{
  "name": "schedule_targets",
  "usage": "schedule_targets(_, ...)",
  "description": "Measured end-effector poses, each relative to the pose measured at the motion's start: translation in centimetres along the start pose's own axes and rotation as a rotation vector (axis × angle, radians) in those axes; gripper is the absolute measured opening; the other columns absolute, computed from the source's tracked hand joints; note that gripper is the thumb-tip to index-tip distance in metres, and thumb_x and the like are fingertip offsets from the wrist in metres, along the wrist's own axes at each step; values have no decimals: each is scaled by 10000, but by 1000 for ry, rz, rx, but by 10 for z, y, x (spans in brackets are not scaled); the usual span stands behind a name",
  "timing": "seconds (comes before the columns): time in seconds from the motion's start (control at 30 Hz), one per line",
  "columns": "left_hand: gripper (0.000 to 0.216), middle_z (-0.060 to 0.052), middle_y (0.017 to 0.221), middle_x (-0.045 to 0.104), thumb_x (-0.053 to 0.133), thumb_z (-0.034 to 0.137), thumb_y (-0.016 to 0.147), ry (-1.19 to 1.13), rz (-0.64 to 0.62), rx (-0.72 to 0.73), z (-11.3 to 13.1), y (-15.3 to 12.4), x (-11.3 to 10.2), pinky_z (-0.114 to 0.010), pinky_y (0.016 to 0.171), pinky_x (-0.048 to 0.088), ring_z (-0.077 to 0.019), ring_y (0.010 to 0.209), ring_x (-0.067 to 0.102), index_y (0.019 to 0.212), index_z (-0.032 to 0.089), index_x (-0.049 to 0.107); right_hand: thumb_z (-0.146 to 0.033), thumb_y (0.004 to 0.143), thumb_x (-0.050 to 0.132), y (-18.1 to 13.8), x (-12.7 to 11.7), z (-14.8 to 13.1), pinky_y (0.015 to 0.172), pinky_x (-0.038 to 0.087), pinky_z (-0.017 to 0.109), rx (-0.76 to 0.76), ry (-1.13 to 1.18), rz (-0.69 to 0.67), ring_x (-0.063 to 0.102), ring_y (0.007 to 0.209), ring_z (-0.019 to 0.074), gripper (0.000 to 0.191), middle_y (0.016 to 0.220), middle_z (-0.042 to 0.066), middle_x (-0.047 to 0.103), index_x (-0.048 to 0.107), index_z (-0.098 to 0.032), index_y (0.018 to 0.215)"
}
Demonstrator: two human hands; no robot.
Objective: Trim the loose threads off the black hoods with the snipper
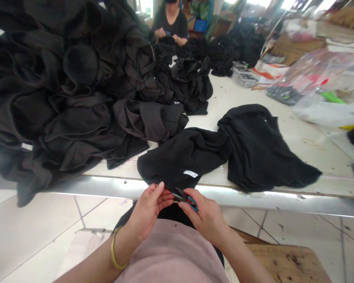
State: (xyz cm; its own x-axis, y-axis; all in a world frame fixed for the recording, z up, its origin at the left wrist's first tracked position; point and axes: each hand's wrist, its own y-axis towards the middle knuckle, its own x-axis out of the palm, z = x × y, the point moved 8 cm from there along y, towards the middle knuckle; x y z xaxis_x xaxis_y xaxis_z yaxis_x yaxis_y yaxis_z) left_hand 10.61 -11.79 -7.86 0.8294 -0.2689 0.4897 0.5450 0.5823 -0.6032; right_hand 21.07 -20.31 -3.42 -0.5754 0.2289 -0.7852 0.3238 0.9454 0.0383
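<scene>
Far left: large heap of black garments (pixel 73 82) on the worktop (pixel 224 92), one piece hanging over the front edge; a white tag (pixel 27 146) shows low on the heap.

Left hand (pixel 153 202), with a yellow bangle (pixel 114 251) at the wrist: thumb and fingers drawn close together, pinching the near edge of a black garment (pixel 188 151). This garment lies at the front of the worktop, between heap and right-hand stack. Long axis roughly left to right, slightly oblique, the right end farther from the wearer. White label (pixel 190 173) on its upper face, near the hands.

Behind, across the worktop, a co-worker (pixel 171 23) sits with both hands raised in front of the chest; the item there is too small to identify.

Snips (pixel 191 202): blue handle, dark blades, at the garment's near edge. Long axis oblique; blades point left and slightly away from the wearer, handle toward lower right. Right hand (pixel 205 212): fingers curled narrowly around the handle.

Farther right: black cloth stack (pixel 253 149), touching the garment's right end.

Far right: clear plastic bag (pixel 309 78) on the worktop; pink, red and dark pieces show through it, not identifiable.
</scene>
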Motion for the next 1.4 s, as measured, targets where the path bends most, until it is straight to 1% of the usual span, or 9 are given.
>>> schedule_targets(0.3,138,-35,663,645,603,244,778,-20,-44,-30,-6,2,0,-187,588,518,-103,617,619,733,125,550,-311,904,382,13,2,-8,543,389,239,-39,-5,-1,606,625,168,185,732,32,641,515,-184,922)
schedule_targets(0.47,126,-53,708,651,588,238,788,-19,-33,-25,-4,2,1,-197,594,518,-115,646,623,777,118,552,-330,877,441,13,-7,9,583,407,219,98,212,97,568,629,134,163,714,5,612,517,-190,910)
schedule_targets(0.63,138,-62,756,659,602,251,776,-27,-42,2,-1,2,3,-230,643,528,-128,682,627,791,129,540,-323,860,471,13,-2,3,586,400,222,71,205,-17,550,635,130,167,723,-3,606,521,-190,947)
schedule_targets(0.93,169,-35,748,653,619,290,762,48,-78,26,0,3,4,-216,640,517,-113,675,615,784,140,544,-300,893,414,19,1,-8,604,402,243,8,131,-76,574,659,151,158,746,16,624,537,-201,905)
schedule_targets(1.07,167,-38,757,652,599,297,775,69,-60,17,-2,3,4,-229,643,513,-120,678,615,796,143,539,-302,885,422,18,-5,0,591,415,236,56,213,27,571,635,142,157,718,11,616,535,-195,907)
schedule_targets(1.17,175,-49,807,655,572,312,793,173,-129,105,5,-2,11,-255,700,507,-141,738,618,844,146,553,-321,795,561,16,-11,7,630,447,240,98,320,170,578,678,140,227,783,13,620,511,-194,976)
schedule_targets(1.27,217,-57,924,651,562,312,800,364,-246,313,24,-12,23,-276,802,477,-169,863,607,966,172,571,-276,727,618,16,-11,7,672,467,257,95,428,247,587,717,142,279,829,17,627,511,-202,973)
schedule_targets(1.33,308,-49,922,651,565,315,797,512,-211,433,38,-14,22,-258,806,464,-170,879,600,1085,204,555,-258,742,573,16,-9,12,572,465,227,164,606,283,566,592,109,196,734,-7,612,499,-203,915)
schedule_targets(1.4,458,-36,831,655,548,332,805,637,-181,435,43,-11,22,-250,742,475,-164,797,609,1243,234,458,-286,764,535,15,1,19,376,365,172,302,867,254,438,375,62,156,544,-72,515,463,-209,878)
